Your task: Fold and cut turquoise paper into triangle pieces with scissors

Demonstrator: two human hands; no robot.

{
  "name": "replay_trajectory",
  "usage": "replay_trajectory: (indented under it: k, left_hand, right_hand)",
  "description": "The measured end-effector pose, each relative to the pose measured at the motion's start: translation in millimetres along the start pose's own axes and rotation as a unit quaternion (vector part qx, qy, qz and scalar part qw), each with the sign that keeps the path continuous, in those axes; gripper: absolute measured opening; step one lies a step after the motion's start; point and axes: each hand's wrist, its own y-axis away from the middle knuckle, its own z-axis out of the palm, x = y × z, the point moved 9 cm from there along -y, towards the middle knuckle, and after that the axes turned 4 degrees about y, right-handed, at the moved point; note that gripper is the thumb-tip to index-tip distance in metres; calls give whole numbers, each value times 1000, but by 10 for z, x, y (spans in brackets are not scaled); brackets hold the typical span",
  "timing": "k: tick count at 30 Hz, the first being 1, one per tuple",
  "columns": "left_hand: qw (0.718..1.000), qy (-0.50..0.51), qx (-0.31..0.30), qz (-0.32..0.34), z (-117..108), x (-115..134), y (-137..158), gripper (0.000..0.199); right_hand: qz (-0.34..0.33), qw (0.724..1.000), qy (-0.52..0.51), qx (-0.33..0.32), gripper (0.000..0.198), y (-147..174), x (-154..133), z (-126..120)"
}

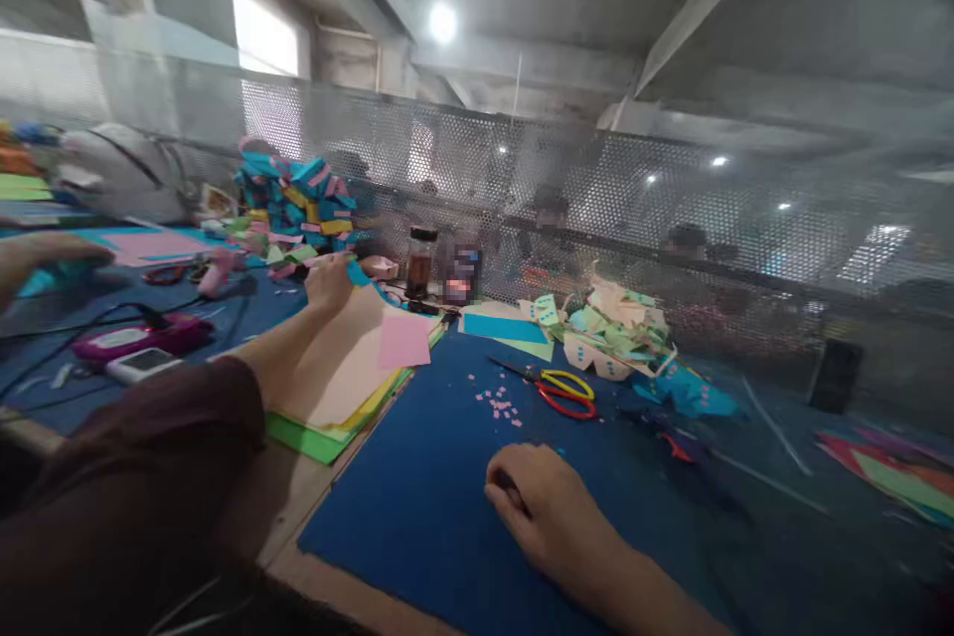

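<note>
The blue tabletop (417, 497) carries a paper stack (335, 368) at left. The right hand (543, 502) rests near, fingers curled narrow, their inside hidden; the left hand (328, 285) is at the stack's far end, its grip unclear. Scissors (540, 381) lie right of pink paper bits (499, 405).

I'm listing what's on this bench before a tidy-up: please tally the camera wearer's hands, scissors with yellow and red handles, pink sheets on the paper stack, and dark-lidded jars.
Wearer's hands: 2 (left hand, right hand)
Yellow-and-red-handled scissors: 1
Pink sheet on the paper stack: 1
Dark-lidded jar: 1
Total: 5
</note>
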Motion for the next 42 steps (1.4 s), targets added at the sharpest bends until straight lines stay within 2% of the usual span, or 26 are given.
replay_trajectory:
  k: [10, 15, 22, 24, 28, 32, 35, 39, 42]
  left_hand:
    - [993, 41, 89, 67, -650, 184, -487, 18]
    - [983, 69, 127, 112, -871, 322, -690, 16]
    - [957, 135, 185, 180, -1173, 592, -889, 10]
    - [951, 150, 196, 188, -1265, 686, -966, 14]
    - [929, 189, 234, 216, -1481, 1062, -1000, 20]
    - [919, 236, 232, 213, -1551, 1626, -780, 21]
    - [903, 282, 201, 255, -1474, 2119, -367, 17]
    - [875, 326, 168, 315, -1339, 2630, 379, 6]
    - [860, 374, 125, 325, -1268, 2848, 915, 5]
  right_hand:
    - [-9, 1000, -5, -1, 6, 27, -16, -68]
    - [-11, 1000, -2, 0, 6, 23, -19, -77]
    - [-14, 1000, -7, 6, 5, 30, -9, -83]
    - [-11, 1000, -10, 4, 5, 27, 2, -81]
    - [-4, 1000, -17, 1, 6, 20, 11, -84]
    - [6, 999, -52, 7, 9, 19, 18, -104]
    - [54, 990, -126, 25, 12, -4, 126, -127]
    - [117, 955, -259, 89, 27, -52, 363, -196]
    - [135, 914, -357, 134, 47, -75, 524, -238]
